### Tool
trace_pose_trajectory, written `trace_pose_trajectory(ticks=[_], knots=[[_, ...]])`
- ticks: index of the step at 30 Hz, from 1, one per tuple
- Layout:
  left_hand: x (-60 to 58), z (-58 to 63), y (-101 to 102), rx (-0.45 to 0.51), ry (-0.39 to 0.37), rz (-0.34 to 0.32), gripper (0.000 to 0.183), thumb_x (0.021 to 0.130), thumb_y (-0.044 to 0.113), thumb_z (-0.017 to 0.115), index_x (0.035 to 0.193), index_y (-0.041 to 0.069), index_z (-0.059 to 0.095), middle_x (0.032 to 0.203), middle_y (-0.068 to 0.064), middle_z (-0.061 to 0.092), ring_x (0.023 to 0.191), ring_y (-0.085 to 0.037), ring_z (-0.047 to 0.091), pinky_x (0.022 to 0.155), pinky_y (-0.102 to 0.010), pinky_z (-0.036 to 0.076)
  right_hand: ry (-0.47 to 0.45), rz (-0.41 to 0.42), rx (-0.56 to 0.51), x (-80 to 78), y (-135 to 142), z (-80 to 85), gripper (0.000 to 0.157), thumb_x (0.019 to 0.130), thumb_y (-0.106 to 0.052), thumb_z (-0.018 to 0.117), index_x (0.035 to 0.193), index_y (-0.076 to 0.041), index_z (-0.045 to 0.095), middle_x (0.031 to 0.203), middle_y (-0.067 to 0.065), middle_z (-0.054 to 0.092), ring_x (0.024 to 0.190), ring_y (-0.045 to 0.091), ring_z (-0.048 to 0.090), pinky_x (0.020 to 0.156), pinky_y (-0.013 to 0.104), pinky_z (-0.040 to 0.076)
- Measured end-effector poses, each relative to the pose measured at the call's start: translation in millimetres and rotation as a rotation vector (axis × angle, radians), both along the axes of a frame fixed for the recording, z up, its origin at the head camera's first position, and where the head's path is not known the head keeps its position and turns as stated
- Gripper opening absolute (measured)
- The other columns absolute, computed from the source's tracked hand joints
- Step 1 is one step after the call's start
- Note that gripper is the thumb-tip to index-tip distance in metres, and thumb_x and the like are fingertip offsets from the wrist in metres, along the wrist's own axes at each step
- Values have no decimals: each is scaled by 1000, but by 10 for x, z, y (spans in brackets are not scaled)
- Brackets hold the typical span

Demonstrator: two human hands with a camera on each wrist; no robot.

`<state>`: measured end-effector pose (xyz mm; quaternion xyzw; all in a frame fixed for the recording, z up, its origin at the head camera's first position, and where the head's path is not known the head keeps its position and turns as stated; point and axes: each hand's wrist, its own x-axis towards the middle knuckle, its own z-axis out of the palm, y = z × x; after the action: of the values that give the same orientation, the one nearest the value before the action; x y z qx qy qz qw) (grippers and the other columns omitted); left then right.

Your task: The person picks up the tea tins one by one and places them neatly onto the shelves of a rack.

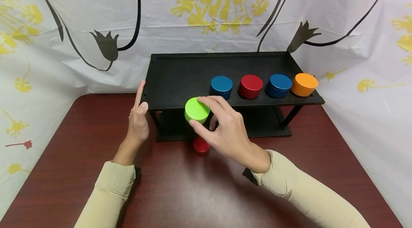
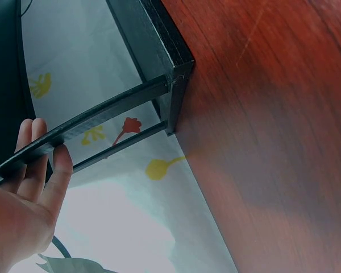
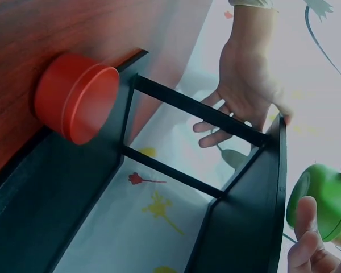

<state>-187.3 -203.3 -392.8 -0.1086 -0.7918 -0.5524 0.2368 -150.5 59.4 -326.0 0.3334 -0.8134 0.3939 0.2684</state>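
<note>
My right hand (image 1: pixel 230 128) pinches a bright green round lidded tin (image 1: pixel 196 110) between thumb and fingers, just in front of the upper shelf's front edge. In the right wrist view the green tin (image 3: pixel 319 199) appears apart from the black two-tier rack (image 3: pixel 238 227). At the rack's left end, my left hand (image 1: pixel 138 124) touches the frame with mostly straight fingers, some beside a leg bar (image 2: pixel 85 119). A red tin (image 1: pixel 201 146) sits low at the front of the rack, below the green one; my right hand partly covers it.
Along the upper shelf's front right stand a blue tin (image 1: pixel 221 87), a red tin (image 1: pixel 250 87), another blue tin (image 1: pixel 278 85) and an orange tin (image 1: pixel 304 85). The rack stands on a dark red wooden table (image 1: pixel 180 192), with a patterned white curtain (image 1: pixel 154 10) behind it.
</note>
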Motion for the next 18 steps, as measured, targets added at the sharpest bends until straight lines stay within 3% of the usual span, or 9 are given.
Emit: trace_pose_trajectory(ticks=[18], knots=[[-15, 4, -2, -1, 5, -9, 67, 92, 37, 26, 159, 29, 27, 63, 5, 21, 55, -7, 8, 47, -37, 7, 18, -84, -18, -205, -73, 137, 47, 86, -32, 76, 127, -10, 65, 118, 3, 62, 58, 7, 52, 58, 23, 46]])
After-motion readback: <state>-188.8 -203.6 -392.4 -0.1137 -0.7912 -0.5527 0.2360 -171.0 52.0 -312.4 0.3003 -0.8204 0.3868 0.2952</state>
